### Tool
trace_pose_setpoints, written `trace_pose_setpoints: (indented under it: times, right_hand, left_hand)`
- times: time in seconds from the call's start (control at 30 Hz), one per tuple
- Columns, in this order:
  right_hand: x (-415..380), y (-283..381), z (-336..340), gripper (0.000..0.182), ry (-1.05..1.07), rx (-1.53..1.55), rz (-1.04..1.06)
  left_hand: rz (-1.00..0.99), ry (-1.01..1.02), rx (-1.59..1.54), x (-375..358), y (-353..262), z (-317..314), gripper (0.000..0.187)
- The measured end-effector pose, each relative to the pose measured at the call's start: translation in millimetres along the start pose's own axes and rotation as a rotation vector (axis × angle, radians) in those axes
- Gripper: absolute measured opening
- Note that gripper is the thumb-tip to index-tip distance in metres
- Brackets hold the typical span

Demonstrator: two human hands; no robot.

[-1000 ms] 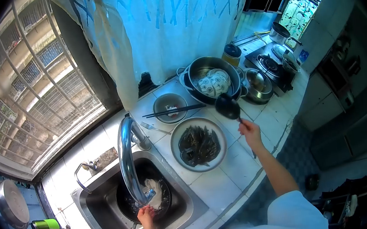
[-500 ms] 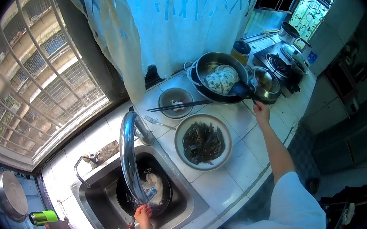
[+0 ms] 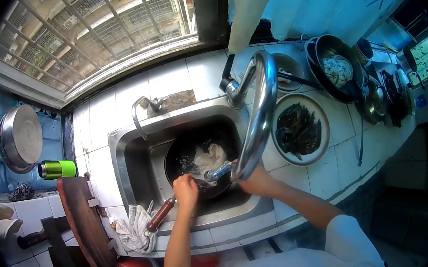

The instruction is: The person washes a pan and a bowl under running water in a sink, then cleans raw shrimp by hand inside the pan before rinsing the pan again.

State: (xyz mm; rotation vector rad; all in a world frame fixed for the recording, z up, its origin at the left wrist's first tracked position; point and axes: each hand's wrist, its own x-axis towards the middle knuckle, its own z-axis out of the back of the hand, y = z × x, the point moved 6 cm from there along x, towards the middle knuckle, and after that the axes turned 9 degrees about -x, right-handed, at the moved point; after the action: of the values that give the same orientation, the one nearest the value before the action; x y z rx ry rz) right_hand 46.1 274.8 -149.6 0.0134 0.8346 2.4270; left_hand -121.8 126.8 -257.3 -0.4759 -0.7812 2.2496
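A dark pan [image 3: 172, 165] with a brown wooden handle [image 3: 161, 215] sits in the steel sink [image 3: 137, 186], holding water and a pale cloth [image 3: 211, 157]. My left hand [image 3: 185, 189] is at the pan's near rim beside the handle, fingers curled together; what they grip is hidden. My right hand [image 3: 256, 180] is at the pan's right side, its fingers largely hidden behind the curved chrome faucet [image 3: 261, 123]. The faucet's nozzle [image 3: 219, 172] hangs over the pan, between my hands.
Right of the sink are a plate of dark pieces [image 3: 299, 129], a bowl [image 3: 290, 63] and a large pot [image 3: 337, 42] holding a patterned bowl [image 3: 336, 70]. A white rag [image 3: 134, 229], cutting board [image 3: 85, 225] and green cup [image 3: 57, 169] are at the left.
My right hand has left the dark handle by the pots and come to the pan in the sink. The view has swung left. My left hand stays near the pan's handle.
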Motion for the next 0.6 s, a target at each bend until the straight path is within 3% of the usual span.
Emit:
trace_pose_setpoints:
  times: [0.03, 0.07, 0.17, 0.23, 0.27, 0.3, 0.43, 0.5, 0.57, 0.6]
  right_hand:
    - [20, -2, -59, 0.031, 0.383, -0.029, -0.004]
    - [37, 6, -85, 0.036, 0.426, -0.081, 0.106]
    - [66, -33, -197, 0.044, 0.269, -0.472, 0.105]
    - [82, -48, -225, 0.050, 0.086, -0.584, 0.006]
    - [92, -53, -230, 0.053, 0.013, -0.532, -0.081]
    - [104, -67, -247, 0.057, -0.016, -0.473, -0.138]
    - [163, -51, -254, 0.051, -0.156, -0.257, -0.751]
    - [197, -38, -254, 0.061, -0.117, 0.196, -0.815]
    - [216, -28, -275, 0.058, -0.461, 0.466, -0.717]
    - [214, -21, -286, 0.059, -0.347, 0.680, -0.670]
  left_hand:
    - [-0.093, -0.036, 0.034, -1, -9, 14, 0.024]
    - [-0.126, -0.071, 0.111, -3, -16, 29, 0.029]
    - [-0.127, -0.172, 0.419, -11, -20, 61, 0.050]
    - [0.161, 0.026, 0.461, -18, 20, 59, 0.054]
    - [0.145, 0.098, 0.480, -26, 50, 48, 0.058]
    - [0.123, 0.234, 0.485, -31, 62, 42, 0.050]
    - [-0.015, 0.357, 0.410, -27, 50, 48, 0.033]
    - [-0.037, 0.345, 0.399, -28, 55, 47, 0.032]
    - [-0.045, 0.374, 0.390, -27, 53, 45, 0.029]
    - [-0.055, 0.392, 0.384, -27, 56, 42, 0.028]
